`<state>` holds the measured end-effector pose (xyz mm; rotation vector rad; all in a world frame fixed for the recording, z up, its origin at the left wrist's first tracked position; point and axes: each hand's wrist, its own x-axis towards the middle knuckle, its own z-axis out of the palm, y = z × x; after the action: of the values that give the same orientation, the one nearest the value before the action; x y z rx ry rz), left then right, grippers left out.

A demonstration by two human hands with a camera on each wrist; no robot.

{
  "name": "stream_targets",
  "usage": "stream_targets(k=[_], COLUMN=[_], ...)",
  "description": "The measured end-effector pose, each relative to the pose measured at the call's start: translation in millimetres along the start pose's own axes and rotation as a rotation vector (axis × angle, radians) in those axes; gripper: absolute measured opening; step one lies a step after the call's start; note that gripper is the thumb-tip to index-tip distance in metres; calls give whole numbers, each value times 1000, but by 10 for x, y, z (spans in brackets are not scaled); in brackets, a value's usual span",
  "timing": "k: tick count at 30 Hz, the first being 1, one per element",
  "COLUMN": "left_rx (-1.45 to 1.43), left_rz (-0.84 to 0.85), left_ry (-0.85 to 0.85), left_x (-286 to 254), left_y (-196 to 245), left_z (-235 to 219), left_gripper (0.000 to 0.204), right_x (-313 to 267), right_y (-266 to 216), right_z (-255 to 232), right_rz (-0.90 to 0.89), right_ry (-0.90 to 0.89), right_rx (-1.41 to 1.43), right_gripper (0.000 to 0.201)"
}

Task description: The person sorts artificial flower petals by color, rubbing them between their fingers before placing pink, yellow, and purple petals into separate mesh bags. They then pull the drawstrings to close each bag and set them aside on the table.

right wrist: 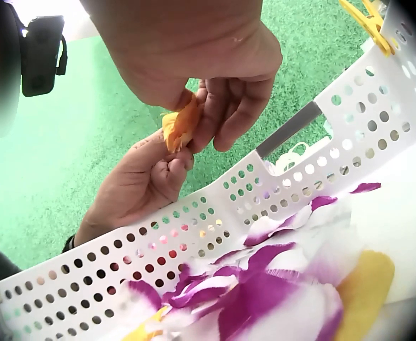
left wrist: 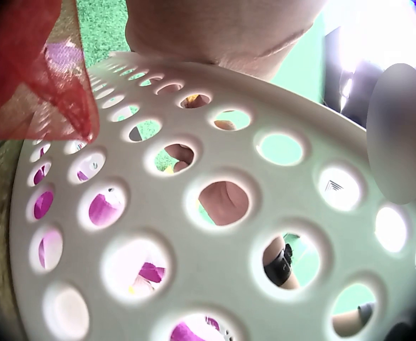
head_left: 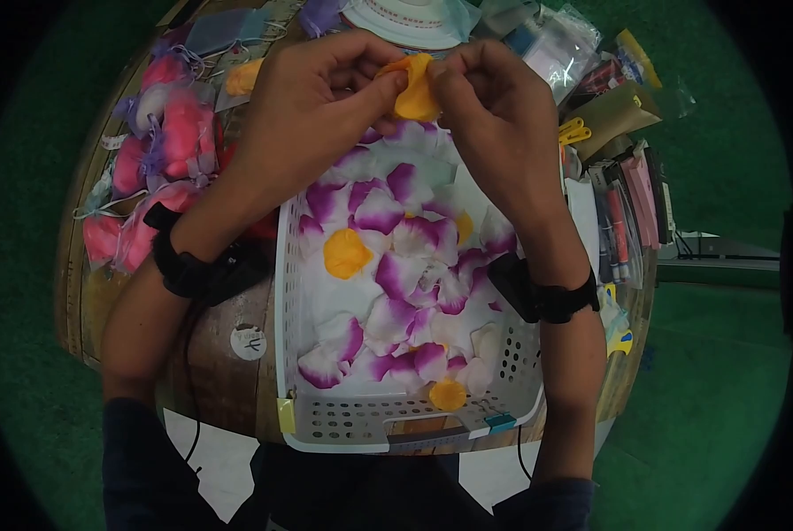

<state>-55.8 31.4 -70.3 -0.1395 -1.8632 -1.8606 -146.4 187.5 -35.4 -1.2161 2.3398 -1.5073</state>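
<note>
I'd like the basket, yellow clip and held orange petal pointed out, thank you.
Basket [left wrist: 226, 158]: left wrist view, wall between holes.
Yellow clip [right wrist: 382, 41]: right wrist view, lower end.
Orange petal [head_left: 417, 96]: head view, middle.

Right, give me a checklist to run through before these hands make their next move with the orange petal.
1. Left grip pinching the orange petal: ok.
2. Right grip pinching its other side: ok.
3. Petal a single layer: cannot tell, it looks folded between the fingers.
4. Petal directly over the basket: cannot tell, it is held near the far end.
5. Purple-and-white petals lying apart: not ok, many overlap.
6. Yellow clip clear of both hands: ok.
</note>
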Motion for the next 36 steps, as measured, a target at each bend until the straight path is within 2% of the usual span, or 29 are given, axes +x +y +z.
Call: stream_targets(k=[4, 8, 12, 14, 20, 23, 27, 30, 36], left_rx=[65, 83, 59, -15, -4, -36, -59, 46, 65], left_rz=[-44, -109, -88, -50, -53, -110, -78, -22, -82], left_ry=[-41, -55, -46, 44, 19, 16, 6, -12, -29], left_x=[4, 4, -1, -1, 2, 6, 16, 10, 3], left_y=[44, 76, 33, -4, 33, 163, 97, 30, 73], left_z=[-29, -54, -31, -7, -7, -12, 6, -1, -43], left_gripper=[19, 22, 22, 17, 20, 22, 20, 19, 24], right_x=[-6, -12, -18, -24, -22, -25, -30, -35, -28], right_y=[-45, -115, -130, -110, -114, -87, -80, -89, -106], right_z=[13, -22, -5, 7, -12, -5, -4, 1, 8], right_rz=[36, 74, 62, 45, 79, 59, 21, 29, 56], right_ry=[135, 78, 69, 77, 53, 80, 94, 97, 89], right_rx=[45, 34, 56, 63, 102, 84, 49, 57, 69], right_gripper=[22, 20, 22, 23, 26, 23, 20, 20, 23])
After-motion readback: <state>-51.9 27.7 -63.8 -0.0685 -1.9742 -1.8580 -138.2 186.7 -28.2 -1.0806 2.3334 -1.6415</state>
